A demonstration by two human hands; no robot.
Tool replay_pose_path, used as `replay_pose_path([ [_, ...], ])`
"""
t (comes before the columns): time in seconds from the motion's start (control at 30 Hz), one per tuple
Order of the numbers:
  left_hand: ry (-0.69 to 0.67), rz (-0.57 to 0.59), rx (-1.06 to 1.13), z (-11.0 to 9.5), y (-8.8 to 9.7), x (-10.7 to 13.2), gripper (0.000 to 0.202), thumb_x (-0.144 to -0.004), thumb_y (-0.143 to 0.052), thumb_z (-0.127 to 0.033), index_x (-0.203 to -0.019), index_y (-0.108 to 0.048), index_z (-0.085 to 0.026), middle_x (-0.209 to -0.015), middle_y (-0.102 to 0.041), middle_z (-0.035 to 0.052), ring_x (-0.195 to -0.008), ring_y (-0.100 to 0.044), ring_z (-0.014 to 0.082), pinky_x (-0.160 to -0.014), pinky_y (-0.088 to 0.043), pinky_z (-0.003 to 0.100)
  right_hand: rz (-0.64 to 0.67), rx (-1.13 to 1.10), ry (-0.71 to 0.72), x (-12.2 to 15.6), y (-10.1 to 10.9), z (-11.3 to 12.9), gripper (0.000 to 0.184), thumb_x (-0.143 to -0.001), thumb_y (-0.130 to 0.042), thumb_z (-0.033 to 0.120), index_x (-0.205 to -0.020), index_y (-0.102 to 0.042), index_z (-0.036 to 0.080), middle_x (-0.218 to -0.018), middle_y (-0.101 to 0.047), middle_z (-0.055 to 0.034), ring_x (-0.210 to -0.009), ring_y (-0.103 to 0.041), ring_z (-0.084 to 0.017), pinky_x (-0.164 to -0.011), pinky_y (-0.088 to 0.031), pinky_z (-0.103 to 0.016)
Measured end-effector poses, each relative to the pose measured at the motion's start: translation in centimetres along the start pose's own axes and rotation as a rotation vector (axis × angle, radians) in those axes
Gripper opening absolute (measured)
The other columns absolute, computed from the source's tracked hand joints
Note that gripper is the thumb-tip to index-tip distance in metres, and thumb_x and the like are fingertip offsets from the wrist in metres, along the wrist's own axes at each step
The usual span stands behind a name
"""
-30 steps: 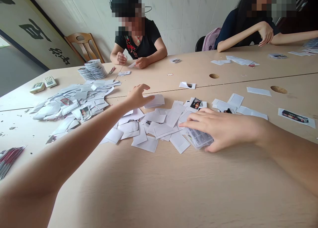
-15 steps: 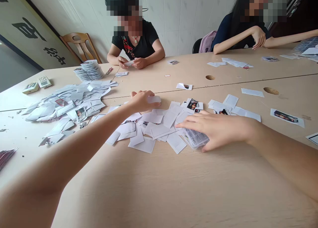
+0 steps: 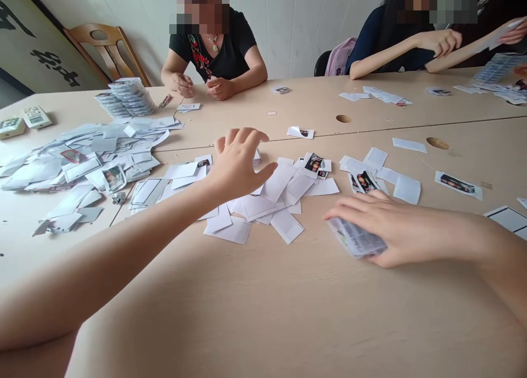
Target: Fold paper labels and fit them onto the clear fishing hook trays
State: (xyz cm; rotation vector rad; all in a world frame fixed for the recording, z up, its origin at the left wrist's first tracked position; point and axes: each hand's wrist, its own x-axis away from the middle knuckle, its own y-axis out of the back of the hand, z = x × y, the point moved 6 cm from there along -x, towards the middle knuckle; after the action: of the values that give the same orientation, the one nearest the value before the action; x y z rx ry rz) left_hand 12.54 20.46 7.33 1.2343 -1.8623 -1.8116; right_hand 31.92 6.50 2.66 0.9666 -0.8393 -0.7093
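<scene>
My left hand point(image 3: 242, 161) hovers over the middle of the paper pile with its thumb and fingers spread apart. Just beyond the palm, partly hidden by it, stands a small stack of white cards point(image 3: 256, 157). Loose white paper slips point(image 3: 263, 205) lie spread beneath and beside that hand. My right hand point(image 3: 370, 224) grips a clear plastic pack point(image 3: 354, 238) from above, to the right of the slips. What the pack contains is blurred. Slips with dark printed pictures point(image 3: 365, 181) rest just behind the right hand.
A large heap of white slips point(image 3: 111, 142) lies at the left, with stacked clear packs point(image 3: 132, 96) behind it. Two calculators point(image 3: 37, 116) sit at the far left. Across the table point(image 3: 267, 306) two people sit, one holding paper. Round holes point(image 3: 437, 143) open in the tabletop.
My left hand has opened and left the white card stack it was holding. My right hand has moved right with the plastic pack, away from the loose slips. The view has shifted slightly.
</scene>
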Motion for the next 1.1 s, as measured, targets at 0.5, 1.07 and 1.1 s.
replay_pose_path([
  [0.5, -0.122, 0.266, 0.177, -4.7, -3.5, 4.0, 0.045, -0.083, -0.050, -0.051, -0.116, -0.049, -0.021, -0.128, -0.050, 0.0091, -0.120, -0.035, 0.0327, -0.096, -0.032, 0.051, -0.089, -0.067, -0.541, 10.3, 2.5, -10.4, 0.072, -0.078, -0.061, 0.046, -0.143, -0.032, 0.038, -0.156, -0.015, -0.0084, -0.141, -0.017, -0.032, -0.102, -0.028, -0.040],
  [1.07, -0.426, 0.038, 0.226, -7.5, -2.6, 7.5, 0.021, -0.088, -0.048, -0.028, -0.108, -0.051, -0.021, -0.132, -0.050, 0.0108, -0.122, -0.039, 0.0291, -0.094, -0.035, 0.046, -0.008, 0.101, -0.280, 1.0, 0.7, -1.9, 0.053, -0.088, -0.043, 0.042, -0.134, -0.050, 0.017, -0.144, -0.040, -0.0136, -0.118, -0.052, -0.034, -0.090, -0.047, -0.047],
  [1.1, -0.433, 0.041, 0.226, -7.5, -2.6, 7.6, 0.022, -0.088, -0.048, -0.028, -0.108, -0.051, -0.021, -0.132, -0.050, 0.0109, -0.122, -0.039, 0.0291, -0.094, -0.035, 0.046, -0.001, 0.111, -0.253, 1.1, 0.3, -1.0, 0.055, -0.087, -0.045, 0.042, -0.136, -0.048, 0.016, -0.146, -0.037, -0.0141, -0.120, -0.051, -0.035, -0.091, -0.047, -0.048],
])
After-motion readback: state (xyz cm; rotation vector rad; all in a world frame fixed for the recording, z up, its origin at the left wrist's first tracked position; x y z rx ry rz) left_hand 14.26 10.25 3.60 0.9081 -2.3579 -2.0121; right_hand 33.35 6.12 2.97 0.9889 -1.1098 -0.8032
